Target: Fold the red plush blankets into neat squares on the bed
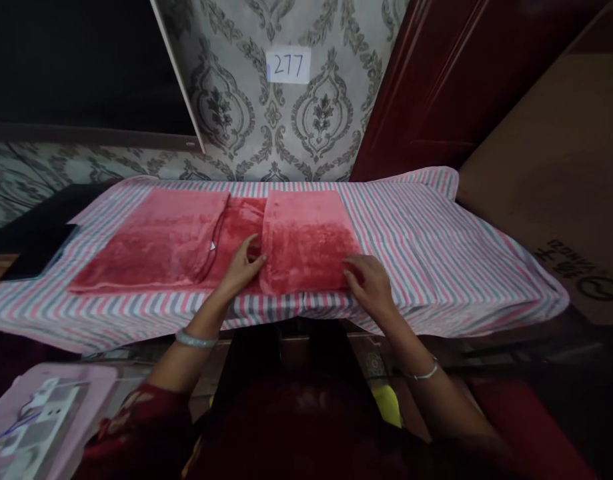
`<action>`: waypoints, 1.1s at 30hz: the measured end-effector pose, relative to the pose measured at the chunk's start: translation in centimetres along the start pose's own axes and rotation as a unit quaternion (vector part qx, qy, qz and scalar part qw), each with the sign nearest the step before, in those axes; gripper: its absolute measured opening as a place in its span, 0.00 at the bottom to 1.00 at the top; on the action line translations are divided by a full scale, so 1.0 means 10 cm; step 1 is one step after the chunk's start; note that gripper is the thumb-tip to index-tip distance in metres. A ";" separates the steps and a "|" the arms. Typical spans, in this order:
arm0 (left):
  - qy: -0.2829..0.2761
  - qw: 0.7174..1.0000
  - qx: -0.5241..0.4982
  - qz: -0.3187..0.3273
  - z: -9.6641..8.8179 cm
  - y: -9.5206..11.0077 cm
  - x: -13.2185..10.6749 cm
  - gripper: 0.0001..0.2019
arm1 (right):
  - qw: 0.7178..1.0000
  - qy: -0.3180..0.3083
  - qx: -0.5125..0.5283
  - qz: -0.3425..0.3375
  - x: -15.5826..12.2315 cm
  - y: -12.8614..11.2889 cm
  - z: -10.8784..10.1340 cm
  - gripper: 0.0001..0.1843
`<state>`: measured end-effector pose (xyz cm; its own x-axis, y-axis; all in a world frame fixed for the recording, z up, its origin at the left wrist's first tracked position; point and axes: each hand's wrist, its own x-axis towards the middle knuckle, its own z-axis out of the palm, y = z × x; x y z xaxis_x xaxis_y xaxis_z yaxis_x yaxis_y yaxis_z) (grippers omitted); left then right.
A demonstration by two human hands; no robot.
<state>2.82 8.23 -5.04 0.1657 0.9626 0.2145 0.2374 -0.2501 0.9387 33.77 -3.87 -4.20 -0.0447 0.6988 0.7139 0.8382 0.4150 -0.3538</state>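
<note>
A red and pink plush blanket [311,243] lies folded on a striped cloth [411,240], its right part doubled into a thick panel. At the left edge of that panel is my left hand [243,265], fingers curved and apart, the thumb tip against the fold. My right hand [370,283] rests at the panel's front right edge with bent fingers touching the plush and a small gap beside the thumb. Another folded section of the blanket lies to the left, with a small white tag on its edge; a darker strip shows between the two sections.
A large screen [86,67] is at the back left, and a dark flat object [39,250] lies below it. A cardboard box [556,167] stands at the right beside a dark red door panel [426,73]. A pink stool top [103,387] at lower left bears a white device.
</note>
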 end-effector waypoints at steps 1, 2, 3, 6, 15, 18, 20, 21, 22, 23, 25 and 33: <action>0.012 1.000 0.020 0.003 0.00 -0.01 -0.08 0.36 | 1.000 -0.011 0.000 -0.011 -0.03 -0.02 0.03 0.12; 0.014 0.999 0.032 0.006 0.01 -0.01 -0.16 0.36 | 1.000 -0.021 0.001 -0.018 -0.05 -0.03 0.05 0.12; 0.010 0.999 0.039 0.010 0.01 -0.01 -0.22 0.36 | 0.999 -0.029 0.001 -0.022 -0.07 -0.04 0.08 0.12; -0.020 0.999 0.039 0.022 0.03 0.04 -0.35 0.36 | 0.999 -0.047 0.004 -0.019 -0.10 -0.04 0.13 0.12; -0.081 0.993 -0.074 -0.032 -0.06 0.47 -0.24 0.27 | 0.996 -0.084 0.022 -0.006 -0.09 0.04 0.14 0.16; -0.082 0.995 -0.054 0.001 -0.06 0.60 -0.13 0.22 | 0.994 -0.105 0.027 -0.004 -0.07 0.09 0.14 0.21; -0.098 0.995 -0.007 0.034 -0.07 0.64 -0.06 0.21 | 0.993 -0.117 0.022 -0.006 -0.04 0.12 0.14 0.22; -0.105 0.993 0.019 0.053 -0.07 0.65 -0.03 0.21 | 0.993 -0.120 0.019 -0.006 -0.03 0.12 0.14 0.21; -0.110 0.990 0.044 0.075 -0.08 0.64 0.00 0.21 | 0.992 -0.123 0.016 -0.004 -0.02 0.13 0.14 0.20; -0.113 0.986 0.068 0.099 -0.08 0.63 0.02 0.20 | 0.992 -0.124 0.012 -0.001 -0.01 0.12 0.14 0.18; -0.108 0.976 0.118 0.149 -0.08 0.59 0.06 0.19 | 0.992 -0.127 0.004 0.005 0.02 0.12 0.14 0.14; -0.035 0.931 0.277 0.235 -0.01 0.62 0.05 0.09 | 0.996 -0.065 -0.045 0.028 0.11 0.09 0.16 0.09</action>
<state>4.25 7.19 0.90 0.4332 0.7284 0.5308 0.5770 -0.6765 0.4576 33.58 -1.78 -4.67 -0.0607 0.7914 0.6083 0.8864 0.3229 -0.3317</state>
